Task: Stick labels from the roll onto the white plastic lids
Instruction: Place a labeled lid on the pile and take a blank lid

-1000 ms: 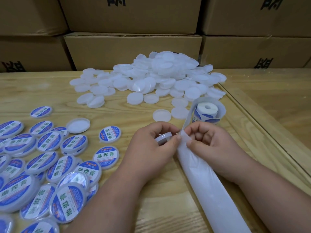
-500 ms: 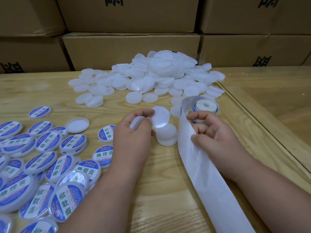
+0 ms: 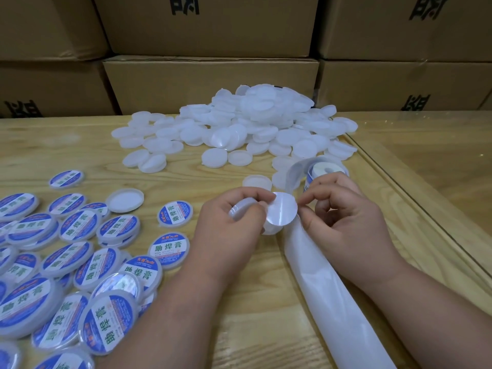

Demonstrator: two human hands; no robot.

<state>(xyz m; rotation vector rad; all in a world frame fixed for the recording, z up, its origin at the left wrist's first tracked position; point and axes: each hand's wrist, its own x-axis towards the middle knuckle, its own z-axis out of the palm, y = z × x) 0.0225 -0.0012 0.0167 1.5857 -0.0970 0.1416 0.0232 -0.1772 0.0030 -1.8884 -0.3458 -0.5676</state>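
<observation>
Left hand (image 3: pixel 229 222) has its fingers curled round a white lid (image 3: pixel 241 209) over the surface (image 3: pixel 253 302). Right hand (image 3: pixel 343 222) pinches a round label (image 3: pixel 282 211), looks sticky-side up, right beside the lid, roll (image 3: pixel 323 173) just behind.

Wooden table (image 3: pixel 239 310), plain white lids (image 3: pixel 239 131) heaped beyond the left grip (image 3: pixel 234 222), labelled lids (image 3: pixel 80 262) left of it, backing strip (image 3: pixel 332 302) trailing right

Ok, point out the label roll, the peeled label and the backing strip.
label roll (image 3: pixel 326 170), head view, top face.
peeled label (image 3: pixel 282 209), head view, middle of its disc.
backing strip (image 3: pixel 332 302), head view, mid-length.
</observation>
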